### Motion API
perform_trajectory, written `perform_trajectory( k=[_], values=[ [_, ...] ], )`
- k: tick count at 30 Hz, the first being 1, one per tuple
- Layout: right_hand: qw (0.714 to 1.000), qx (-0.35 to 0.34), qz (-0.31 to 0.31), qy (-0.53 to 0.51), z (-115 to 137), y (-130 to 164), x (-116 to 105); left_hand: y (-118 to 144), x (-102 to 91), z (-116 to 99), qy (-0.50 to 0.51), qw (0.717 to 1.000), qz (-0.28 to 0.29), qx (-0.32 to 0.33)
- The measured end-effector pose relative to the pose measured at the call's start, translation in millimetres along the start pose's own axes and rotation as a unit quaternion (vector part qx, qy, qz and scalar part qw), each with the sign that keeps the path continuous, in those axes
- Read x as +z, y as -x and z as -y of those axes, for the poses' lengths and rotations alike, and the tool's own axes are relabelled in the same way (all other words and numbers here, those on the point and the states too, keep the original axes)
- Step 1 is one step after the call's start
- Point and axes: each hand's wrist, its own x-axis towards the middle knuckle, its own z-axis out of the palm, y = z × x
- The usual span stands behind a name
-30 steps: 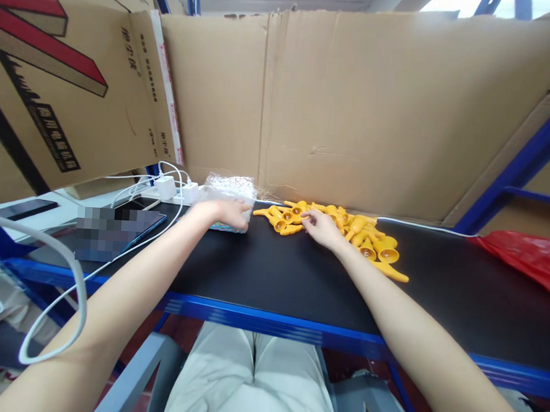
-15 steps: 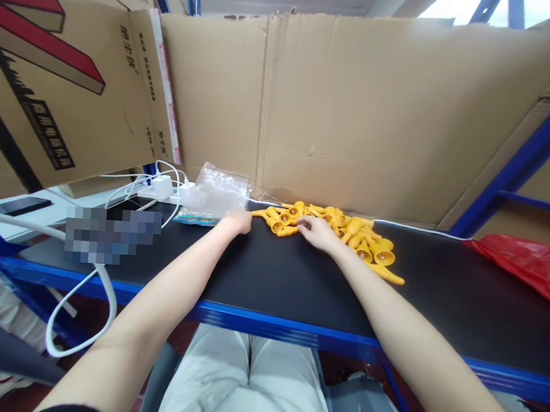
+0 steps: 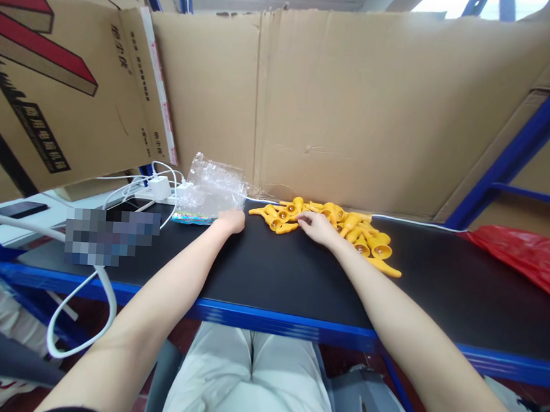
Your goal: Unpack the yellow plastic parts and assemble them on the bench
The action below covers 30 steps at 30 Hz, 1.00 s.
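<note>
Near the back of the black table, my left hand (image 3: 232, 221) is closed in a fist at the lower right edge of a clear plastic bag (image 3: 211, 186), gripping it. The bag stands partly upright, with a colourful printed strip along its bottom. My right hand (image 3: 318, 226) lies at the front of a heap of yellow horn-shaped pieces (image 3: 382, 248) with round cup-like ends. Its thumb and fingers are pinched together at the heap, on what looks like one yellow piece; the fingertips are partly hidden.
Tall cardboard (image 3: 355, 111) walls the back of the table. White chargers and cables (image 3: 159, 188) lie at the left, beside a blurred-out patch. A red plastic bag (image 3: 519, 252) rests at the right. The blue table edge (image 3: 272, 318) runs across the front.
The view has shifted slightly. My left hand has moved a little left, and the clear bag looks more spread out. My right hand's fingers have closed somewhat at the yellow heap.
</note>
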Motion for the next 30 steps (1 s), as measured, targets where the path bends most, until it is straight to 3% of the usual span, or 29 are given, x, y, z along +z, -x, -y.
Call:
perform_trajectory(
  k=[11,20,22,27,30],
  values=[
    [1.000,-0.019,0.005,0.020,-4,-3,3,-3,1.5,3,0.004,0.999,-0.030,-0.009],
    [0.997,-0.027,0.036,0.067,0,-1,6,-2,1.9,-2,0.007,0.996,-0.088,0.026],
    [0.996,-0.034,0.038,0.079,0,-1,7,-3,4.7,-1,0.007,0.992,-0.114,0.059],
    [0.994,-0.040,0.045,0.092,0,-1,7,-10,15.8,-6,0.036,0.963,-0.142,0.226],
    [0.993,-0.038,0.049,0.099,0,-1,8,-13,20.7,-12,0.039,0.950,-0.161,0.264]
  ],
)
